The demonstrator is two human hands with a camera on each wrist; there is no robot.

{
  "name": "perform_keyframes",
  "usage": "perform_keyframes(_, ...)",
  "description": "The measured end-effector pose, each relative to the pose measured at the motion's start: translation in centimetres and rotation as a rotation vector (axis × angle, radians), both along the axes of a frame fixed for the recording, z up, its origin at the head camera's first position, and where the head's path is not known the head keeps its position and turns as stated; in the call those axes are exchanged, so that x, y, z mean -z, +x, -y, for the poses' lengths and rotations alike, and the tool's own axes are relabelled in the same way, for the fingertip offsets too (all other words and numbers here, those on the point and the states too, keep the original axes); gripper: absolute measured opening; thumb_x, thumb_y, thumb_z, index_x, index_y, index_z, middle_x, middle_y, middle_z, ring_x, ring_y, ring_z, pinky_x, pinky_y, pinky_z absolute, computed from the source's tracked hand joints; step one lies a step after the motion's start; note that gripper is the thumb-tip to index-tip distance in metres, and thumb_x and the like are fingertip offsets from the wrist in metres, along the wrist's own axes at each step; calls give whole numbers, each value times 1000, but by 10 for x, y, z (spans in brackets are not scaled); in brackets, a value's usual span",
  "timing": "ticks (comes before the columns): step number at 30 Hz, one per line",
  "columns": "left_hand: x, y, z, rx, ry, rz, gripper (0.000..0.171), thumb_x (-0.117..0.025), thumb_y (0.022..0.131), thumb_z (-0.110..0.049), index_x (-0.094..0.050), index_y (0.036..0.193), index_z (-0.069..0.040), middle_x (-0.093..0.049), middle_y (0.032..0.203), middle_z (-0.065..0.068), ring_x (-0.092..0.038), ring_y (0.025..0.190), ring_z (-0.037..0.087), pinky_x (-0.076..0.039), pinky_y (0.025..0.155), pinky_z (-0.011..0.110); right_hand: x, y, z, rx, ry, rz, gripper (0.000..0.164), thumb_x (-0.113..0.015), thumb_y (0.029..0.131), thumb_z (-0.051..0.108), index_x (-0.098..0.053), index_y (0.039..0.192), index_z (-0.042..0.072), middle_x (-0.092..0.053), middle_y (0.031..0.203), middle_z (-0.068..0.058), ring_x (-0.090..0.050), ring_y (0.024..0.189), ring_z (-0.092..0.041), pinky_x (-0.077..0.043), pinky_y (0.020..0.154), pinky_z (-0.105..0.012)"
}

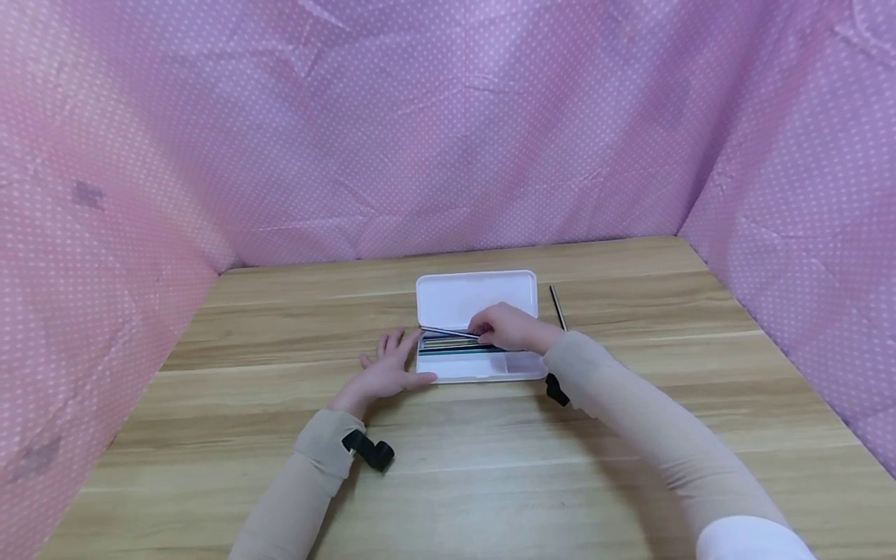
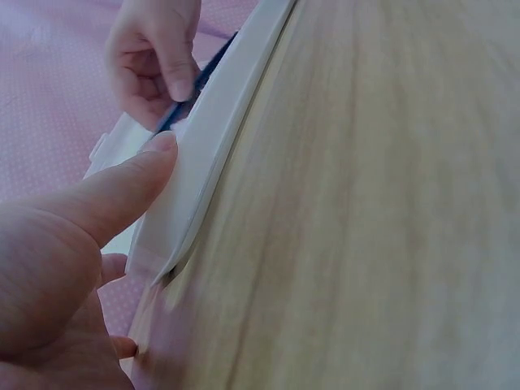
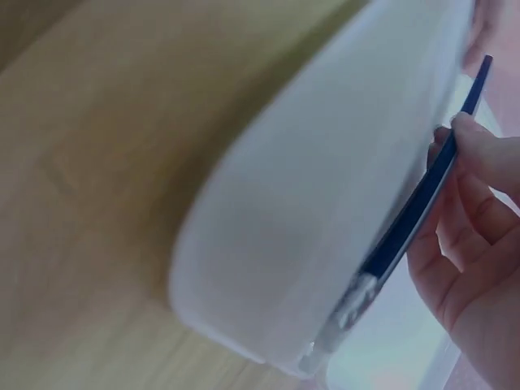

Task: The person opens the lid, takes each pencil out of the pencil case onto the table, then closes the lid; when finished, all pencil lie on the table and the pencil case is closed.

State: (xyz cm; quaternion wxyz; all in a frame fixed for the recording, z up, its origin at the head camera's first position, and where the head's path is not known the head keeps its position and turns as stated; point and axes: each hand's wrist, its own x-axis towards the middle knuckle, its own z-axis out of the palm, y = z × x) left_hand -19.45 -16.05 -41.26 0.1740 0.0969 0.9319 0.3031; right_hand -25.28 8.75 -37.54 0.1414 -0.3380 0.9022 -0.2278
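A white pencil case (image 1: 458, 368) lies open on the table, its lid (image 1: 455, 294) tilted back. Several dark and coloured pencils (image 1: 448, 351) lie lengthwise inside. My right hand (image 1: 516, 327) reaches over the case and pinches a slim dark blue pencil (image 3: 422, 195) between thumb and fingers. That pencil slants above the others toward the case's left end. At that left end rests my left hand (image 1: 387, 377), fingers spread, the thumb (image 2: 134, 183) laid over the front corner.
One more dark pencil (image 1: 558, 307) lies on the wooden table (image 1: 462, 467), right of the lid. A small compartment (image 1: 525, 363) fills the case's right end. Pink dotted cloth (image 1: 448, 140) hangs behind and at both sides.
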Motion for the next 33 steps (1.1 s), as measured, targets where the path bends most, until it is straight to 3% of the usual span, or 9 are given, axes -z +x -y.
perform_keyframes(8,-2,1,0,-1,-13,2,89,-68,81,-51,-17,152,-30,-1,158,19,10,142,43,12,99,73,-8,0,-8,155,-258,112,25,-61,91,7,-65,115,2,-67,99,-10,-59,91,-19,-48,86,-35)
perform_keyframes(13,-1,0,0,-6,-12,-2,89,-68,81,-50,-17,152,-30,-1,157,19,10,142,43,12,99,74,-7,-1,-13,280,-422,281,29,-60,92,10,-61,121,2,-63,103,-12,-57,90,-18,-50,79,-28)
perform_keyframes(23,-2,0,-2,6,-6,-17,89,-68,82,-49,-17,152,-28,-1,157,19,11,142,43,12,99,74,-11,7,-24,426,-557,529,35,-56,95,11,-53,129,2,-58,104,-4,-55,95,-15,-51,89,-36)
perform_keyframes(33,-1,2,-1,-5,3,-2,89,-68,81,-50,-17,152,-30,0,158,18,12,142,41,13,100,73,-9,7,-49,443,-555,531,38,-55,95,9,-49,131,0,-56,104,-5,-55,94,-14,-49,93,-41)
